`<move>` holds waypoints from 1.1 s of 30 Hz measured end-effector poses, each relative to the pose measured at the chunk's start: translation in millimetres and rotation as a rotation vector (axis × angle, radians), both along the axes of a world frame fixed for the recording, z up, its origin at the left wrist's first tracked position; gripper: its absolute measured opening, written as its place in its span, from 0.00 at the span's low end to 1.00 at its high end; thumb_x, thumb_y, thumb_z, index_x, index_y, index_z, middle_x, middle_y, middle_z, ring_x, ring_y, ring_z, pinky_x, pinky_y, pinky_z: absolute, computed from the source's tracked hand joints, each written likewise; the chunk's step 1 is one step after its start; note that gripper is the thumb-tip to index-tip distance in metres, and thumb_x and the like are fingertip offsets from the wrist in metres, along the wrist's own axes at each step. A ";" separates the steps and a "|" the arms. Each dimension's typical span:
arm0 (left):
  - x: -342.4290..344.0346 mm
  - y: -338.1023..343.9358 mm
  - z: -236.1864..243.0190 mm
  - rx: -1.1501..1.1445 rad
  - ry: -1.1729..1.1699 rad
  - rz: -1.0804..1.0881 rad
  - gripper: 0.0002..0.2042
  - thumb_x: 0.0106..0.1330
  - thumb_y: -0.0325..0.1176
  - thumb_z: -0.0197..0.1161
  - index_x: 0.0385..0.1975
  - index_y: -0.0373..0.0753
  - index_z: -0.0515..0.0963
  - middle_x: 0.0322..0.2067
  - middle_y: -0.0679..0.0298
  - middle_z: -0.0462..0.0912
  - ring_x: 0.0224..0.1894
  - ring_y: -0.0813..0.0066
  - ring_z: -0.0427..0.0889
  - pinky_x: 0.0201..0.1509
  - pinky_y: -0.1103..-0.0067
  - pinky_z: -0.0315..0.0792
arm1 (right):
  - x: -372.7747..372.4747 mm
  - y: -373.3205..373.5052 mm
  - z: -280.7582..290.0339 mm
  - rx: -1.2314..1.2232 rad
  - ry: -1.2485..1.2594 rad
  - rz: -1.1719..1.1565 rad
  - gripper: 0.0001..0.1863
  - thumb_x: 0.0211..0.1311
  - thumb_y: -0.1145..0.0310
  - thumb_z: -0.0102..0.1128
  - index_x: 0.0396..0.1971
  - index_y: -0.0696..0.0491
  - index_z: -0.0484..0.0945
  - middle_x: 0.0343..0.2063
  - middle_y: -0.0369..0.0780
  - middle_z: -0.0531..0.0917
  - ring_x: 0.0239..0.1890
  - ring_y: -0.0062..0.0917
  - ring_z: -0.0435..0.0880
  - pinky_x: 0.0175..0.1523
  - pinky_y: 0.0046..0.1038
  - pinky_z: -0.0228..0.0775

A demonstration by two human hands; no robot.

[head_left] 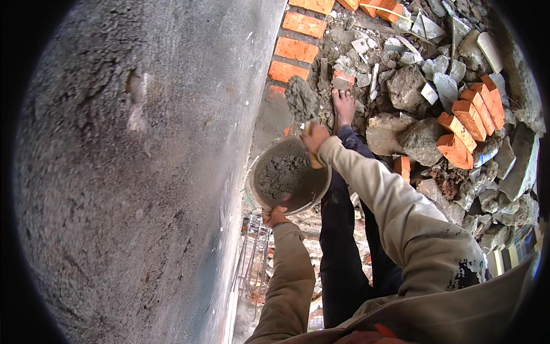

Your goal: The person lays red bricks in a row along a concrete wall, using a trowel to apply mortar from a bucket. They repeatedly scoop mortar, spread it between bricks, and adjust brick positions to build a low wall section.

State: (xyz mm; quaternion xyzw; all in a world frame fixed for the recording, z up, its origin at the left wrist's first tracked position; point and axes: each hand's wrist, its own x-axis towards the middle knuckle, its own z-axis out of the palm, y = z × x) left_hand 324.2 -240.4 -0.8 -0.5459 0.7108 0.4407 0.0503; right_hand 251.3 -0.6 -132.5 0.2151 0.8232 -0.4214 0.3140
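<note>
Right hand (pixel 314 136) grips loaded trowel (pixel 302 102) beside wall (pixel 126 172); left hand (pixel 275 217) holds pan (pixel 259 195) rim.

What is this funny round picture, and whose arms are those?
A camera on a worker's head took it, looking down, and its wide lens bends everything round. The arms are that person's own. The left hand holds a round pan of wet grey mortar by its rim. The right hand holds a trowel heaped with mortar. The big grey surface at the left is a plastered wall. Below lie rubble, orange bricks and the person's bare foot.
</note>
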 end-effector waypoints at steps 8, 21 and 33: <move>49.5 -44.6 19.2 -0.062 -0.112 0.107 0.14 0.36 0.14 0.63 0.25 0.34 0.77 0.33 0.60 0.81 0.31 0.68 0.79 0.40 0.70 0.75 | 42.0 31.2 9.2 0.019 -0.213 0.003 0.29 0.56 0.51 0.55 0.45 0.62 0.65 0.26 0.56 0.81 0.38 0.49 0.82 0.48 0.44 0.72; 33.1 0.0 11.4 0.026 -0.104 0.229 0.19 0.40 0.19 0.60 0.38 0.36 0.73 0.39 0.59 0.78 0.41 0.65 0.78 0.47 0.72 0.75 | -46.1 74.8 -140.8 0.265 -0.108 0.391 0.18 0.67 0.64 0.36 0.54 0.53 0.61 0.43 0.53 0.77 0.38 0.50 0.82 0.39 0.47 0.74; 39.1 1.7 4.6 0.170 -0.089 0.140 0.18 0.39 0.17 0.59 0.35 0.35 0.76 0.38 0.61 0.79 0.40 0.66 0.77 0.48 0.71 0.73 | -54.6 67.2 -118.0 0.224 0.012 0.283 0.15 0.64 0.65 0.40 0.47 0.56 0.62 0.43 0.57 0.76 0.41 0.51 0.80 0.45 0.46 0.73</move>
